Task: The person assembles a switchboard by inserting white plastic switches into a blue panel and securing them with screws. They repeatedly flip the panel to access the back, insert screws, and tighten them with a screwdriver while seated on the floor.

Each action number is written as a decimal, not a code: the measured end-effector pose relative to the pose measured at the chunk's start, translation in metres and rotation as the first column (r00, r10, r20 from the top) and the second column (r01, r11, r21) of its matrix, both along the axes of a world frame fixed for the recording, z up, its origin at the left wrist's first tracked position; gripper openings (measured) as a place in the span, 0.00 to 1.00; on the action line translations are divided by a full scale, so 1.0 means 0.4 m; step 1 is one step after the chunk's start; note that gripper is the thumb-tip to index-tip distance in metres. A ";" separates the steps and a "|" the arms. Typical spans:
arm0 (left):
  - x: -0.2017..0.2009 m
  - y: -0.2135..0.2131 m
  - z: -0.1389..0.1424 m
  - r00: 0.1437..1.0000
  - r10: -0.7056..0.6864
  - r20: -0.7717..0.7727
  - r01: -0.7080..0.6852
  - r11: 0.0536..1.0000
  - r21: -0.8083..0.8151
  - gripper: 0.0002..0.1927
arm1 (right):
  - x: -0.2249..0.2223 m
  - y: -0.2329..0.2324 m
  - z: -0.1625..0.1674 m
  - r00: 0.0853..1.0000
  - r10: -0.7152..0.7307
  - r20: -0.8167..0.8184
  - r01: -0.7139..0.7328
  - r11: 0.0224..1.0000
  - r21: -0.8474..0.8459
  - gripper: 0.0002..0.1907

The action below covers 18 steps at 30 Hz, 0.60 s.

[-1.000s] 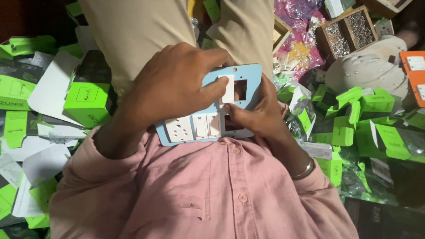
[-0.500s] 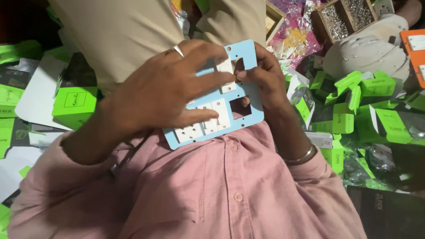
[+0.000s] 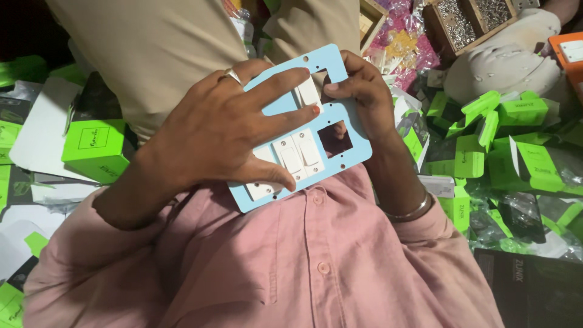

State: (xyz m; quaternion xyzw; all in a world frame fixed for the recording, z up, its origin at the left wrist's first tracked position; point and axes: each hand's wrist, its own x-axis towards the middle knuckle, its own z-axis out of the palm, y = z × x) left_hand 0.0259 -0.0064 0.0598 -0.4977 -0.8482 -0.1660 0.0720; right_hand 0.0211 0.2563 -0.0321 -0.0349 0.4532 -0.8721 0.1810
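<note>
Both hands hold a light blue switch plate point(image 3: 355, 155) in front of my pink shirt, above my beige trousers. My left hand point(image 3: 225, 133), with a ring on one finger, lies spread over the plate's left half, its fingertips reaching the middle. My right hand point(image 3: 364, 91), a metal bangle on its wrist, grips the plate's upper right edge, thumb pressed by a white switch module point(image 3: 308, 92) in the upper opening. Three white switches point(image 3: 299, 153) sit in the lower row. Beside them is an empty square opening point(image 3: 335, 138).
Green cardboard boxes lie heaped on the left point(image 3: 94, 149) and right point(image 3: 504, 133), with white paper sheets point(image 3: 39, 140). A wooden tray of small screws point(image 3: 473, 21), a beige cloth bundle point(image 3: 510, 61), an orange box point(image 3: 568, 51) and a black box point(image 3: 528, 285) are at the right.
The plate has been lifted and tilted, its right end higher. My left hand slid across its face with fingers spread. My right hand moved from under the plate up to its upper edge.
</note>
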 end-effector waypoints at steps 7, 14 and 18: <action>0.018 0.000 0.033 0.985 0.033 0.171 -0.025 0.998 -0.051 0.51 | 0.000 0.015 0.009 1.000 0.013 0.024 -0.014 1.000 0.023 0.13; 0.033 0.009 0.037 0.968 0.100 0.232 -0.084 0.994 -0.077 0.54 | 0.000 0.033 0.025 1.000 -0.014 0.012 0.013 0.996 0.089 0.24; -0.001 0.017 0.044 0.943 0.050 0.330 -0.028 0.997 -0.071 0.60 | -0.022 0.033 0.022 0.999 -0.040 0.035 0.037 0.995 0.096 0.25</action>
